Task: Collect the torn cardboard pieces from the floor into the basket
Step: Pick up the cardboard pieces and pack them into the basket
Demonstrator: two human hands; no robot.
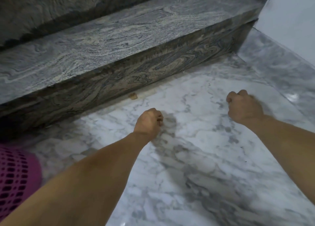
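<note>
Granite step (119, 43), white wall (293, 15)

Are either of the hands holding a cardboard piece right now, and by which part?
Cannot be told: left hand and right hand are both curled into fists, knuckles up, hiding any grip. One cardboard piece lies loose by the step.

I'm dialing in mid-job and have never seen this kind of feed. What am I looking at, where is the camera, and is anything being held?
There is no machine: a person wears one camera on the head, looking forward and down. Both bare forearms reach out over a marble floor. The left hand and right hand are curled into fists; nothing shows in either. One small brown cardboard piece lies at the foot of the granite step, beyond the left hand. The pink mesh basket sits at the lower left edge.
</note>
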